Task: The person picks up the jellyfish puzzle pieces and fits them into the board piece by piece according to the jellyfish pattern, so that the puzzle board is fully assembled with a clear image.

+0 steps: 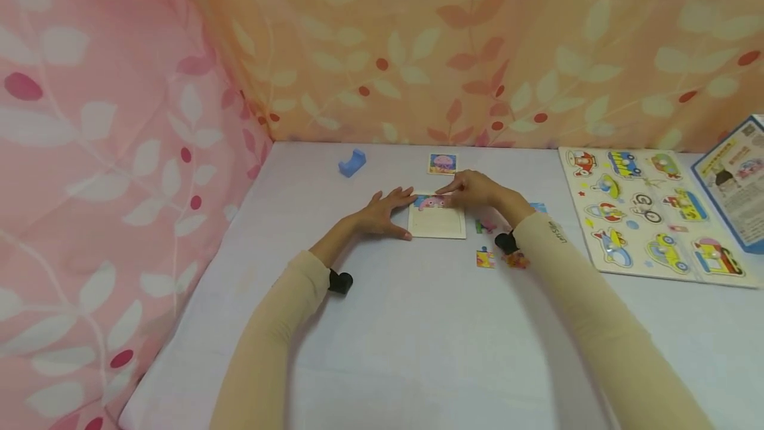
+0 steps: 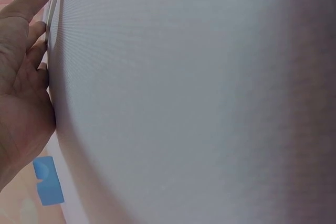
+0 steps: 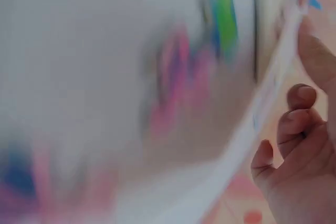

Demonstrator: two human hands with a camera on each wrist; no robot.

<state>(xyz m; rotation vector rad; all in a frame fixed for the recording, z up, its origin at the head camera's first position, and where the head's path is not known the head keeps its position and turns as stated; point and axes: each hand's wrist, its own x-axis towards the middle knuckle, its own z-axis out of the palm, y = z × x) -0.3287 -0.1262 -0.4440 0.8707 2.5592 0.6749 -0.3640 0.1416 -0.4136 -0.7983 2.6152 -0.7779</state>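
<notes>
A square white puzzle tray (image 1: 438, 224) lies on the table in the head view, with pink-and-blue pieces (image 1: 431, 202) along its top. My left hand (image 1: 382, 212) rests at the tray's left edge, fingers and thumb spread; the left wrist view shows this hand (image 2: 23, 82) from the side. Over the tray's upper right is my right hand (image 1: 477, 190), its index finger extended to the top edge. In the right wrist view, other fingers of the right hand (image 3: 302, 145) are loosely curled. What lies beneath that hand is hidden.
Loose puzzle pieces (image 1: 485, 258) lie right of the tray, partly under the right arm. Behind it is a small picture card (image 1: 443, 163); a blue notched block (image 1: 352, 163) stands back left. A vehicle puzzle board (image 1: 635, 224) and a box (image 1: 737, 178) are at right.
</notes>
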